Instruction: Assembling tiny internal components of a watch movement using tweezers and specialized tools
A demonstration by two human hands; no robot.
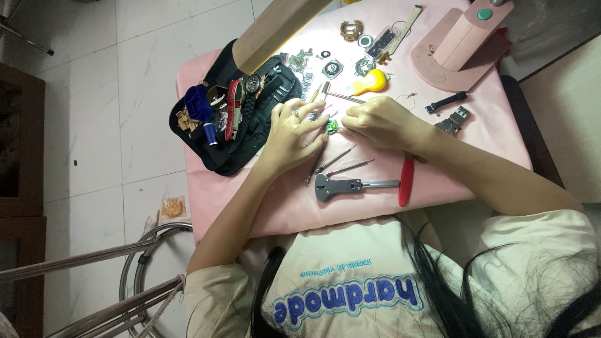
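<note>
While both hands meet over the middle of the pink table (476,141), the work in hand looks like fine handling of a small green watch part (330,128), which lies on the cloth just between the fingertips, slightly above the frame's centre. The left hand (293,133) reaches in from the lower left, its fingers stretched toward the part and touching or nearly touching it; whether they actually pinch it cannot be told. The right hand (380,122) comes in from the right with its fingers bunched closed, and anything held inside is hidden.

Just below the hands lie thin screwdrivers (341,164), a grey case wrench (347,185) and a red-handled tool (406,181). A yellow-handled tool (369,82) sits just above the right hand, with loose watch cases and straps toward the top. A black tool pouch (216,147) full of watches fills the left of the table, and a pink stand (460,44) occupies the upper right.

By judgement, a part this small calls for one hand to steady it while the other works with a light, exact touch, so that it does not slide or flick off the cloth.
</note>
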